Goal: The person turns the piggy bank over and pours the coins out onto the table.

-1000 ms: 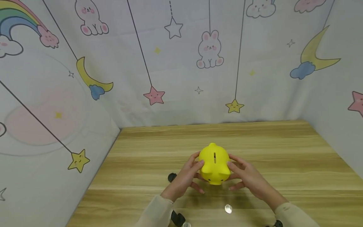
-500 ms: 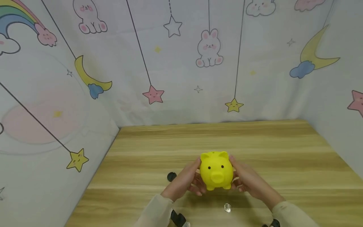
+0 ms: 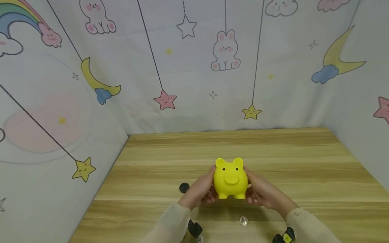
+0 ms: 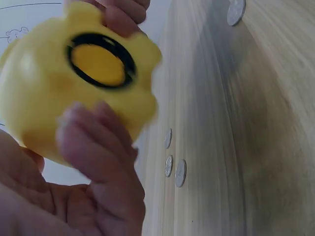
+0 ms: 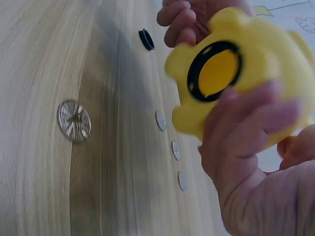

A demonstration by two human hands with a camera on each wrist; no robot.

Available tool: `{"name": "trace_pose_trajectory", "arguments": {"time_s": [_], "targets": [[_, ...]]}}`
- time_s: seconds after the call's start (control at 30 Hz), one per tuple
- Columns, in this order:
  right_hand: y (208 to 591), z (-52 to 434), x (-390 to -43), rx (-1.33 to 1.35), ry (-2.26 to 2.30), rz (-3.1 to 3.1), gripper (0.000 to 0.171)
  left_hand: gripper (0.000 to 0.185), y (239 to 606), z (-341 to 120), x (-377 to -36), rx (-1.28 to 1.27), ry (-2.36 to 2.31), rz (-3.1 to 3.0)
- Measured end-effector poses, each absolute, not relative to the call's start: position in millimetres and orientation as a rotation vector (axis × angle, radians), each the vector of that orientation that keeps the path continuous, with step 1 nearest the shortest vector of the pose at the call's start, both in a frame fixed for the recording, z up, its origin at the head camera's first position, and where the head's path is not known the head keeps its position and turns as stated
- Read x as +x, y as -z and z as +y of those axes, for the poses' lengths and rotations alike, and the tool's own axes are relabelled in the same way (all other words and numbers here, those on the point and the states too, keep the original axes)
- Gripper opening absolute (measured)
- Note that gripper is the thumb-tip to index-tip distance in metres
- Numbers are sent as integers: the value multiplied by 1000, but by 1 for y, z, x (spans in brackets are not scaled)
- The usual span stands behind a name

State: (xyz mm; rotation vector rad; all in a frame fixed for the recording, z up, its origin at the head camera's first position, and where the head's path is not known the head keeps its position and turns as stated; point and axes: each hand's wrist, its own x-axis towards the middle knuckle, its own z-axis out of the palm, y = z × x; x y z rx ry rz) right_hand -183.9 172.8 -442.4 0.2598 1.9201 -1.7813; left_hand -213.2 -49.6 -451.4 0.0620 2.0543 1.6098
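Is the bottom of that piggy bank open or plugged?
Open: the yellow inside shows through the black ring under the piggy bank, and a black cap lies apart on the table.

Looks like a small tabletop spot done up in nursery style. A wood-grain table (image 3: 152,162) is seen at 6 o'clock, and it's pretty much boxed in by pale cloth (image 3: 291,98) at 9, 12 and 3 o'clock. Soft folds can be made out in it, so hung fabric is suggested more than painted wall. All sorts of kiddie stuff is printed on there: a rainbow (image 3: 18,15) at 10 o'clock, a bunny (image 3: 226,57) at 1, a big yellow moon (image 3: 332,56) at 2, a smiley star (image 3: 83,169) at 8. Whether home or studio can't really be told.
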Motion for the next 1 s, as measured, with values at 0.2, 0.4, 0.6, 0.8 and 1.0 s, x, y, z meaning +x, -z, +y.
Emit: {"name": "trace_pose_trajectory", "arguments": {"time_s": [0.2, 0.4, 0.6, 0.8, 1.0], "targets": [[442, 173, -184, 202, 1862, 1950, 81, 65, 453, -54, -217, 170, -1713, 2032], [442, 172, -184, 148, 1948, 1931, 80, 63, 456, -55, -220, 248, -1815, 1950], [440, 174, -186, 64, 2007, 1904, 78, 70, 456, -56, -221, 273, -1848, 1931], [443, 182, -188, -115, 2068, 1881, 70, 69, 455, -59, -222, 382, -1892, 1919], [445, 187, -190, -247, 2108, 1931, 71, 66, 454, -63, -223, 504, -1950, 1877]]}}
